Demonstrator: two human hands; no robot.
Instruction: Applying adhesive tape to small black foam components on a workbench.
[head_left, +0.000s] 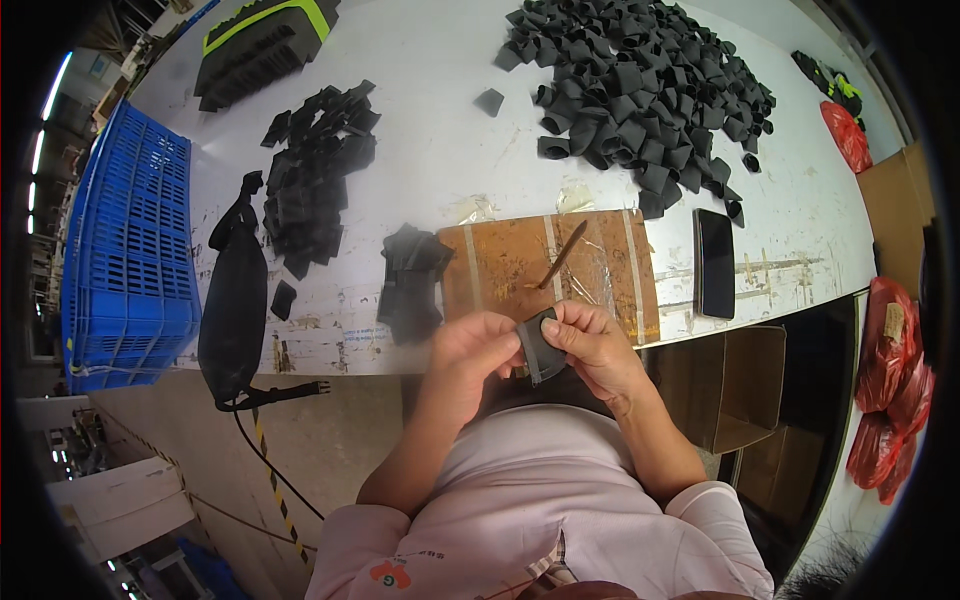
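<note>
While both hands pinch one black fabric piece point(541, 345) just below the brown board point(550, 268), left hand point(472, 352) and right hand point(592, 342) each grasp an edge. Beyond the board, the big heap of loops point(640, 95) looks finished; smaller stacks point(312, 170) left of it seemingly remain.

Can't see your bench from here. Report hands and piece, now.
Left hand and right hand both grip one small black fabric piece at table edge. Wooden board just behind, stick on it. Nothing blocking.
</note>
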